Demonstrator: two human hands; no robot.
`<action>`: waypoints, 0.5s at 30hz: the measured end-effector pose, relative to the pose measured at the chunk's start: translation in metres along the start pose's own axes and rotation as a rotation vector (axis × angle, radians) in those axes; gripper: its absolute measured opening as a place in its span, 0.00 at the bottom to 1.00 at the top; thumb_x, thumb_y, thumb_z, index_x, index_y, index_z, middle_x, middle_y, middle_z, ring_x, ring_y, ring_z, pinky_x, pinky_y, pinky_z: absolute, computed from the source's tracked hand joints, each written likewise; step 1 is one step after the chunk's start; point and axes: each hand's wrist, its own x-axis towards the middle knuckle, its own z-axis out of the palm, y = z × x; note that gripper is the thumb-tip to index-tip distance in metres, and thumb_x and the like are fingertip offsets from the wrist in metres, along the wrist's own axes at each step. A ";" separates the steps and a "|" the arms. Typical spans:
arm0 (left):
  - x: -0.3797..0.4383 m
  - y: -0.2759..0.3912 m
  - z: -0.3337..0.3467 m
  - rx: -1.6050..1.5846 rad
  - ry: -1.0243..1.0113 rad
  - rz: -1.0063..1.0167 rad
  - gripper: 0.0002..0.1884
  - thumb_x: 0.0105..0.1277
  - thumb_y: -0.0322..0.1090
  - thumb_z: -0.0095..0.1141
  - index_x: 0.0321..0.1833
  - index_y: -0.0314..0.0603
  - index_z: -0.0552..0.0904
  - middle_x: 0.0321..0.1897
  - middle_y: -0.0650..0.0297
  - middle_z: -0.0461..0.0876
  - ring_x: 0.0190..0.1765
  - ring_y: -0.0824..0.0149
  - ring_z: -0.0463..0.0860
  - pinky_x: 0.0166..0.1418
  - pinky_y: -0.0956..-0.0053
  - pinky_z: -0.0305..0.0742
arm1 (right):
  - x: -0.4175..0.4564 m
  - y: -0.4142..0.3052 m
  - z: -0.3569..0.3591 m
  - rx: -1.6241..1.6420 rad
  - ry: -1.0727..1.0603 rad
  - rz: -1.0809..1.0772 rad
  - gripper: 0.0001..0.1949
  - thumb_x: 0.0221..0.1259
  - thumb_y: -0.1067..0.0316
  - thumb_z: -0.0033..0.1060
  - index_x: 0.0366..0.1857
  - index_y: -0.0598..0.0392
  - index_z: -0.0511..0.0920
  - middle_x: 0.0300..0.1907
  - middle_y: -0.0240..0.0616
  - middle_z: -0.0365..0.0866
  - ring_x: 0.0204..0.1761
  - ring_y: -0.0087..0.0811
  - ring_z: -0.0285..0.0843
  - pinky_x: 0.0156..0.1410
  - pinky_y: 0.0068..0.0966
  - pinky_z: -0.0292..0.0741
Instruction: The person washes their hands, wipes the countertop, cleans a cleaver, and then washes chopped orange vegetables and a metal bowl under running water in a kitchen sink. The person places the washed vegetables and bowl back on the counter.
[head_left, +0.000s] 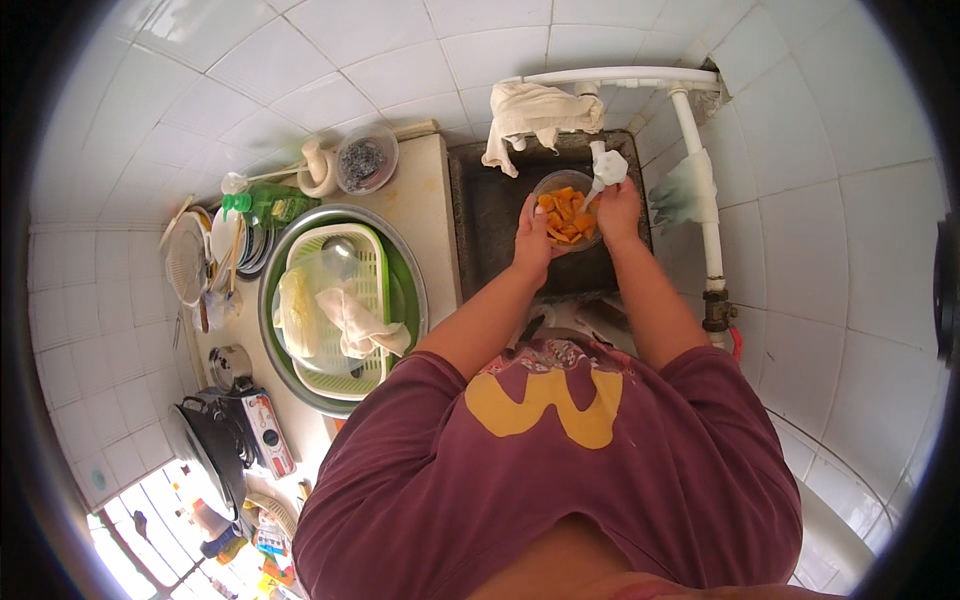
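Over the dark sink, a clear bowl holds orange chunks of food. My left hand grips the bowl's left side, with the thumb at its rim. At the upper right of the bowl, my right hand is beside the white faucet; its fingertips are partly hidden, so I cannot tell whether it holds the bowl or touches the faucet. Water seems to run from the spout into the bowl. A cream cloth hangs over the pipe behind the sink.
Left of the sink, a large metal basin holds a green-and-white colander, a cabbage and a cloth. Behind it are a green bottle, a mortar and a bowl with a scouring pad. A gas stove stands farther left; a white pipe runs at right.
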 end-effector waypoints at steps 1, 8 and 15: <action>-0.001 0.002 0.007 0.009 -0.018 -0.019 0.26 0.77 0.50 0.36 0.76 0.59 0.53 0.66 0.60 0.68 0.60 0.59 0.77 0.48 0.60 0.82 | -0.002 0.004 -0.003 -0.158 0.004 -0.055 0.10 0.67 0.64 0.53 0.41 0.61 0.77 0.34 0.44 0.82 0.37 0.34 0.82 0.44 0.34 0.75; -0.004 -0.002 0.018 0.036 -0.026 -0.072 0.24 0.78 0.50 0.33 0.74 0.62 0.55 0.66 0.62 0.67 0.62 0.59 0.76 0.52 0.59 0.81 | 0.003 0.039 -0.005 0.472 -0.137 0.224 0.09 0.71 0.66 0.48 0.46 0.58 0.75 0.37 0.37 0.81 0.41 0.35 0.83 0.44 0.31 0.78; -0.013 -0.022 -0.018 0.096 0.115 -0.144 0.26 0.77 0.49 0.38 0.76 0.60 0.54 0.64 0.61 0.71 0.58 0.59 0.79 0.43 0.62 0.83 | 0.017 0.044 0.004 1.364 -0.299 0.836 0.04 0.70 0.72 0.49 0.35 0.56 0.73 0.28 0.31 0.69 0.30 0.24 0.69 0.34 0.23 0.70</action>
